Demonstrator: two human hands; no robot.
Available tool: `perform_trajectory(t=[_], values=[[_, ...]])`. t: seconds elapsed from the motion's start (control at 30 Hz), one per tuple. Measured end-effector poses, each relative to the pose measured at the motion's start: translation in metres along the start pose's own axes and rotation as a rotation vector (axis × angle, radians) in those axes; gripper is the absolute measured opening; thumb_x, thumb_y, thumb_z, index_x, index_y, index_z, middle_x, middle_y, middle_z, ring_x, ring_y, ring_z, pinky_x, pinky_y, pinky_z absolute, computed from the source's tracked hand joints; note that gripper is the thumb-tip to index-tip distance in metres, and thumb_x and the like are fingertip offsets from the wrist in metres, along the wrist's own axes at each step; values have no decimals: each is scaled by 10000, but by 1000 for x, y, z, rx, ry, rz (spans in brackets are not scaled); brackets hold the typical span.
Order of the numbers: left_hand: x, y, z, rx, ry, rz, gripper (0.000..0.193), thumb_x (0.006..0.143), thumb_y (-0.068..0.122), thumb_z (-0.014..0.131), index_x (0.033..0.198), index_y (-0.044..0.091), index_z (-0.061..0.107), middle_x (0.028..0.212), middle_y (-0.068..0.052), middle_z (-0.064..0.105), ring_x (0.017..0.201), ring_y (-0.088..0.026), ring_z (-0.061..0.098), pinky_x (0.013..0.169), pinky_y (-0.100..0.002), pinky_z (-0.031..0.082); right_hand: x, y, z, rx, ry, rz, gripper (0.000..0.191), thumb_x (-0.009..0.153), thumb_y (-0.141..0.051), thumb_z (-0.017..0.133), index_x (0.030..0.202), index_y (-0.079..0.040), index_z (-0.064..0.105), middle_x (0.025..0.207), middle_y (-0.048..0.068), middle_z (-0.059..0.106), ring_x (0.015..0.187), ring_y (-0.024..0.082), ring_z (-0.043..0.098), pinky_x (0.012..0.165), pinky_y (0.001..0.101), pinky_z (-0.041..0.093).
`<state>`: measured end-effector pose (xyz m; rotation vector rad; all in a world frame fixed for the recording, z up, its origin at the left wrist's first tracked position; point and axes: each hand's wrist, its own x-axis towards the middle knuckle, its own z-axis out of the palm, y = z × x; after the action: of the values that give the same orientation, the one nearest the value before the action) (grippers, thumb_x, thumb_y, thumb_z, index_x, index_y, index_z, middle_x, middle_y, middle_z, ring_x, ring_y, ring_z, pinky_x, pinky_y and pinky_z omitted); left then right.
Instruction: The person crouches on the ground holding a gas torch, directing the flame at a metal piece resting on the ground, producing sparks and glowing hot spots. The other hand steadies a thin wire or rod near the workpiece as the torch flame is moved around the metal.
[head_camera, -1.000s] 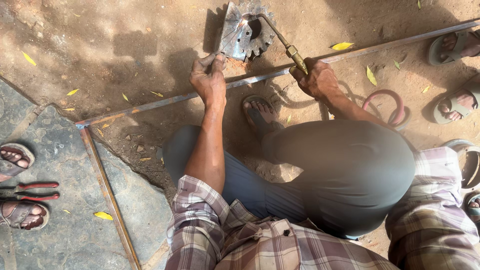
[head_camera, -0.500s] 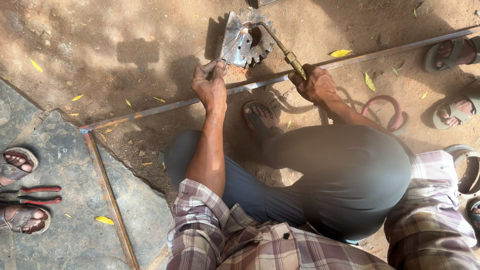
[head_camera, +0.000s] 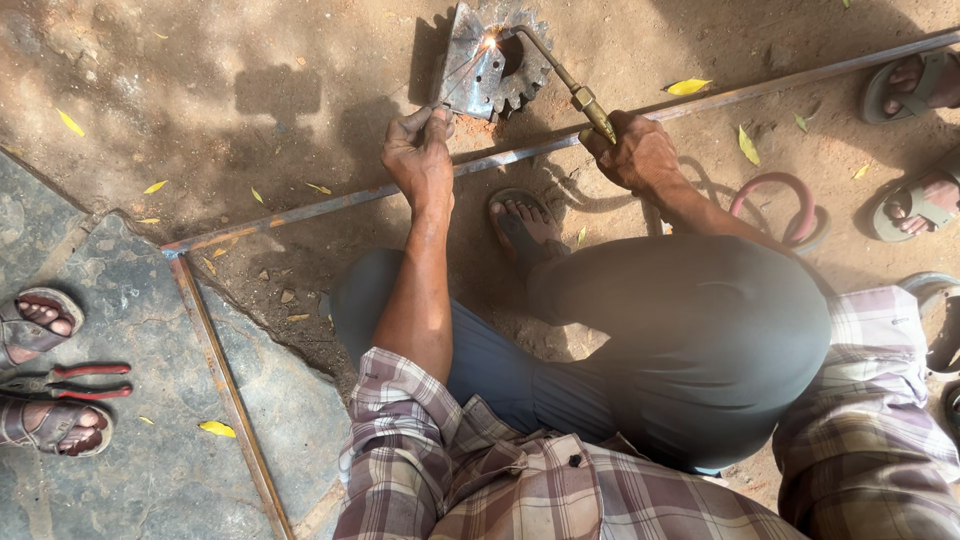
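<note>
My right hand (head_camera: 640, 150) is closed around the brass torch (head_camera: 560, 75), whose tip now shows a bright spark at the toothed metal plate (head_camera: 490, 65) standing on the dirt behind the steel bar (head_camera: 300, 212). My left hand (head_camera: 420, 155) pinches a thin filler rod (head_camera: 455, 85), its end now brought to that spark.

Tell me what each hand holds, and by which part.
Right hand grips the torch by its rear handle end. Left hand pinches a thin rod by its near end, tip at the toothed metal piece.

A dull grey metal gear (head_camera: 492, 62), a shiny brass torch (head_camera: 560, 72), rusty steel bar (head_camera: 520, 153), rough dusty earth (head_camera: 200, 90).
</note>
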<state>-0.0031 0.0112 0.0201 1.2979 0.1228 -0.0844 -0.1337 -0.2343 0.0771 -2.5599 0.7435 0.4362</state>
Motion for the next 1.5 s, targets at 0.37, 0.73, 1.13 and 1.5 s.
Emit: perform_trajectory(t=[0.37, 0.73, 1.13, 1.5], values=[[0, 0, 1, 4, 11, -15, 114, 939, 22, 708, 992, -66, 659, 954, -198, 745, 845, -228, 773, 799, -319, 674, 0, -8, -4, 48, -54, 77, 534, 1034, -568, 540, 1002, -49, 661, 702, 99, 615, 527, 182, 554, 447, 377, 506], [0, -2, 0, 1, 3, -15, 113, 941, 21, 705, 995, -61, 647, 961, -198, 741, 859, -231, 772, 812, -328, 677, -2, -5, -2, 48, -41, 57, 528, 1033, -574, 532, 1006, -65, 668, 697, 98, 627, 544, 191, 590, 464, 373, 527], [0, 0, -2, 13, -11, -5, 94, 944, 16, 694, 989, -59, 660, 960, -182, 741, 861, -222, 768, 827, -332, 676, -5, -12, -6, 7, -28, 61, 543, 1033, -589, 522, 1039, -70, 680, 690, 88, 624, 542, 185, 595, 483, 385, 538], [1, -4, -3, -1, -1, -10, 99, 947, 18, 702, 977, -64, 655, 936, -178, 737, 828, -215, 758, 798, -326, 666, -8, -21, -12, -51, -58, 121, 510, 1046, -576, 507, 1105, -92, 660, 752, 116, 659, 610, 244, 647, 542, 440, 575]])
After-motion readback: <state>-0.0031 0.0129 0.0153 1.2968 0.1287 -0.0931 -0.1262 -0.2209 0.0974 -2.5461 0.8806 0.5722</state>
